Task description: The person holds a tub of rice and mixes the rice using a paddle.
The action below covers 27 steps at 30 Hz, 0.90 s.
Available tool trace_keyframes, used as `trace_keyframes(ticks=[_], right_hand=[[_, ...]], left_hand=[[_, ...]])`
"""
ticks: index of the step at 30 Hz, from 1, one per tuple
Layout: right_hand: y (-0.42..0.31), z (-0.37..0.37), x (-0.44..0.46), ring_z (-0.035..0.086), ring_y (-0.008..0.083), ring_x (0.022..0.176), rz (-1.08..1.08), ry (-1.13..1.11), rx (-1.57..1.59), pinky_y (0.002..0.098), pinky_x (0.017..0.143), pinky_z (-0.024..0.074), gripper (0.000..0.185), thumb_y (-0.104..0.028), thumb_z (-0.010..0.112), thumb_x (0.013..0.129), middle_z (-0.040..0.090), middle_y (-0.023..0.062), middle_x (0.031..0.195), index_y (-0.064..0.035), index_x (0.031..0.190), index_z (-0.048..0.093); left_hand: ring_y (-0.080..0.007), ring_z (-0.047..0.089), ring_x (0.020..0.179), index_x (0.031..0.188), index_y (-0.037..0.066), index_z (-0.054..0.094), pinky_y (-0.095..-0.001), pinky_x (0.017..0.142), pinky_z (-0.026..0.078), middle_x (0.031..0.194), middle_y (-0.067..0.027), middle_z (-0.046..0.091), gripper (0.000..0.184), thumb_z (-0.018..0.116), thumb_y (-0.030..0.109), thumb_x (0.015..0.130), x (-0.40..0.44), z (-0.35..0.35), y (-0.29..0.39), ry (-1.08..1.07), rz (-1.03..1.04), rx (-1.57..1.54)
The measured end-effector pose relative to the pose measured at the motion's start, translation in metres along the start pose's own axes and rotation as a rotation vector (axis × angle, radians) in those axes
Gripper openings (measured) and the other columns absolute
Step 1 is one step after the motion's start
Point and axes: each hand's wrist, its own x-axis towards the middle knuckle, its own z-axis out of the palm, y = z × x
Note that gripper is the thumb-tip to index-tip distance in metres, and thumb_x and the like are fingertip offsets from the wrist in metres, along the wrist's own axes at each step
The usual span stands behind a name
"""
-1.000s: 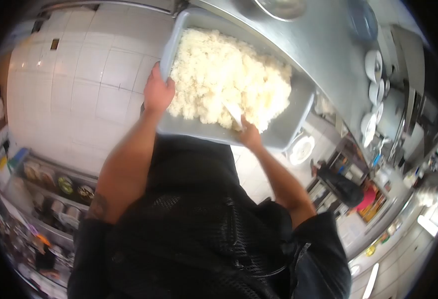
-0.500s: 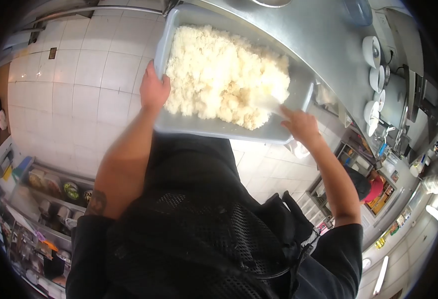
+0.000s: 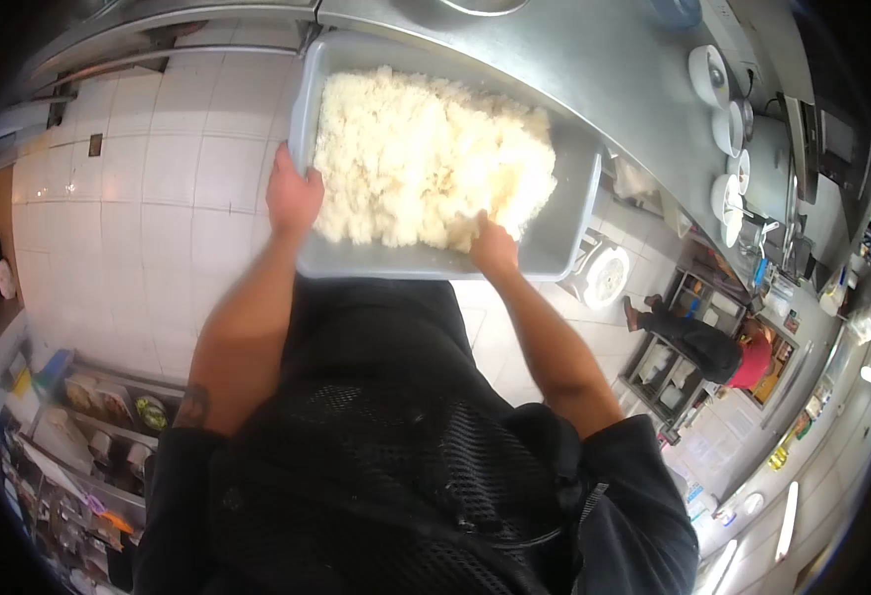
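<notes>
A grey plastic tub holds a large heap of cooked white rice. My left hand is closed on the tub's left wall, with the thumb over the rim. At the near edge of the rice, my right hand is closed with its index finger stretched forward along a rice paddle. The paddle's blade is hard to make out against the white rice and seems sunk in it. Bare tub floor shows along the right side and the near side of the heap.
A steel counter runs along the tub's far side, with several white bowls on it. A round white-faced scale stands low at the right. Farther off is a person in a red top. Food containers sit at the lower left.
My right hand has moved left from the tub's right side to the near middle of the rice, taking the paddle along. My left hand keeps its hold. The camera view has shifted slightly.
</notes>
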Motion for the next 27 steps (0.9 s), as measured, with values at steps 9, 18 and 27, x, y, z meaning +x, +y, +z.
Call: trace_keyframes(ticks=[9, 18, 27], right_hand=[[0.055, 0.111, -0.106, 0.048, 0.0279, 0.136, 0.166, 0.822, 1.185, 0.0378, 0.110, 0.0417, 0.047, -0.028, 0.048, 0.107, 0.049, 0.0174, 0.149, 0.0020, 0.143, 0.052], [-0.030, 0.176, -0.190, 0.049, 0.0269, 0.135, 0.177, -0.047, 1.275, 0.0390, 0.116, 0.0358, 0.057, -0.043, 0.042, 0.108, 0.052, 0.0162, 0.147, 0.0000, 0.146, 0.049], [0.013, 0.177, -0.163, 0.046, 0.0260, 0.137, 0.083, -0.049, 2.081, 0.0390, 0.117, 0.0333, 0.060, -0.047, 0.038, 0.108, 0.049, 0.0146, 0.149, -0.0013, 0.146, 0.048]], left_hand=[[-0.0250, 0.060, 0.103, 0.133, 0.000, 0.052, -0.0382, 0.092, 0.048, 0.115, -0.0117, 0.064, 0.043, 0.053, 0.030, 0.103, 0.013, 0.015, -0.062, -0.020, -0.011, -0.682], [-0.0127, 0.049, 0.056, 0.097, 0.001, 0.062, -0.0322, 0.051, 0.042, 0.065, -0.0022, 0.052, 0.037, 0.059, 0.038, 0.098, -0.010, -0.068, -0.204, -0.468, -0.381, -0.115], [-0.0146, 0.061, 0.071, 0.101, 0.000, 0.066, -0.0303, 0.064, 0.050, 0.080, -0.0053, 0.065, 0.026, 0.063, 0.025, 0.098, 0.011, -0.080, -0.160, -0.499, 0.048, -0.074]])
